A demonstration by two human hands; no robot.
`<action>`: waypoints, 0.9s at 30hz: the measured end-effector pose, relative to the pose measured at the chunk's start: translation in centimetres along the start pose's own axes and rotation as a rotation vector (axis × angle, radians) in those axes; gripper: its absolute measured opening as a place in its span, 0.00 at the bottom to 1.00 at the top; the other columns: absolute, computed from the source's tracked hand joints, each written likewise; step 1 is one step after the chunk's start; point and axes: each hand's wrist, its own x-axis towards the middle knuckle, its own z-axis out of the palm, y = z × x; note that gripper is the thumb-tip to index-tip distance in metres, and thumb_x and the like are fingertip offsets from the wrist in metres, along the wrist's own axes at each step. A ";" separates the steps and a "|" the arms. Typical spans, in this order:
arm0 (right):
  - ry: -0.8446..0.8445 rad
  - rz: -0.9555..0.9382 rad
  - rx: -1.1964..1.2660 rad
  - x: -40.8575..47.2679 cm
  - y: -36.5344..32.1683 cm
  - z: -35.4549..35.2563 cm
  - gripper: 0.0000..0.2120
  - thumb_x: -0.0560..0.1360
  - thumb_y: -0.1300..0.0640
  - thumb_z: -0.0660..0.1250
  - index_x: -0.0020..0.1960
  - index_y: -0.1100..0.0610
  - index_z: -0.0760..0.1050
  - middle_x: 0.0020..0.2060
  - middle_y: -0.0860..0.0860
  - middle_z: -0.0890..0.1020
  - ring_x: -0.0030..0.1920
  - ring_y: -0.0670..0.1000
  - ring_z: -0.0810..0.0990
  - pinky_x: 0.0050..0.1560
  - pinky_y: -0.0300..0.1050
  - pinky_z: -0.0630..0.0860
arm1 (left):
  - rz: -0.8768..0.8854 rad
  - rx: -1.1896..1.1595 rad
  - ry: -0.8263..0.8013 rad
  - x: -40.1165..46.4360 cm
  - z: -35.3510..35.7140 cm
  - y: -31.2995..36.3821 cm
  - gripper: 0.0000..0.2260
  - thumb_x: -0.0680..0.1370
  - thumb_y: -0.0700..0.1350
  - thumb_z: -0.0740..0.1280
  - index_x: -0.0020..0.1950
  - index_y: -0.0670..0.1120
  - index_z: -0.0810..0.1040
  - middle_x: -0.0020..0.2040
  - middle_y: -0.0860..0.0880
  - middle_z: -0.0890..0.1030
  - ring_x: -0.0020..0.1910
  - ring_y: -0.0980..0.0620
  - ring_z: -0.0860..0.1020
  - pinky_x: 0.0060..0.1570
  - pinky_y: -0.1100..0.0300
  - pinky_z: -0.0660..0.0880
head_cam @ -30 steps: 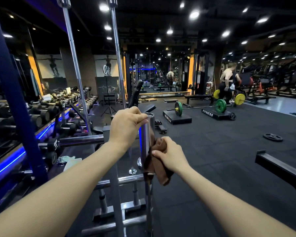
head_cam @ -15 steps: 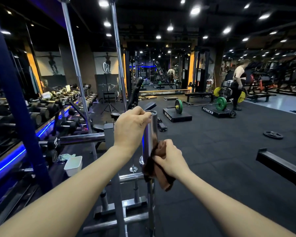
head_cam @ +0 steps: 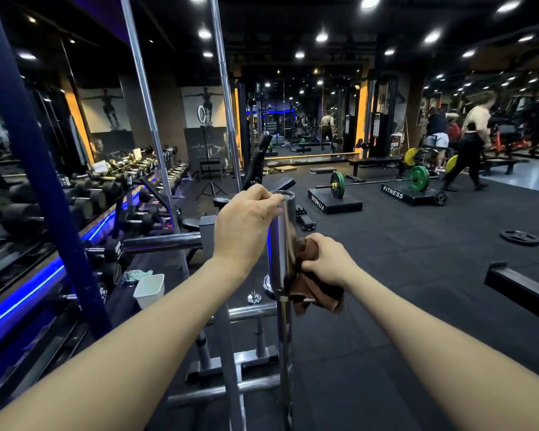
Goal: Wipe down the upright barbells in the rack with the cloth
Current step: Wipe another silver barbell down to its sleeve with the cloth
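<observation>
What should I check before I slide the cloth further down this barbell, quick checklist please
1. Left hand steadies the top of the barbell sleeve: ok.
2. Right hand presses the brown cloth against the sleeve: ok.
3. Cloth wraps fully around the sleeve: cannot tell, the far side is hidden.
4. Collar below the sleeve will block a straight slide onto the thin shaft: not ok, regrip there.
5. Bar seated in the rack: cannot tell, its foot is out of view.
6. People lifting are far across the floor: ok.
</observation>
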 end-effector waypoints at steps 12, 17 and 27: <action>-0.063 -0.165 -0.048 -5.2 0.3 1.3 0.22 0.68 0.60 0.70 0.61 0.52 0.73 0.56 0.55 0.78 0.60 0.58 0.72 0.61 0.51 0.71 | -0.056 -0.084 -0.025 0.0 -0.1 0.6 0.07 0.74 0.38 0.70 0.50 0.44 0.84 0.40 0.47 0.79 0.41 0.45 0.77 0.38 0.58 0.73; -0.052 -0.173 0.038 -7.1 -0.3 0.3 0.23 0.68 0.61 0.74 0.54 0.53 0.64 0.39 0.47 0.77 0.42 0.50 0.75 0.39 0.40 0.69 | -0.024 -0.042 -0.052 0.1 -0.6 1.1 0.07 0.74 0.39 0.71 0.50 0.42 0.84 0.41 0.46 0.80 0.41 0.43 0.78 0.38 0.52 0.77; -0.056 -0.305 -0.392 -5.9 -1.2 1.4 0.19 0.71 0.62 0.64 0.61 0.52 0.75 0.60 0.52 0.78 0.58 0.60 0.73 0.57 0.45 0.68 | 0.053 -0.054 -0.142 -1.2 -0.6 0.5 0.18 0.71 0.34 0.70 0.61 0.41 0.77 0.52 0.44 0.79 0.49 0.43 0.78 0.46 0.54 0.75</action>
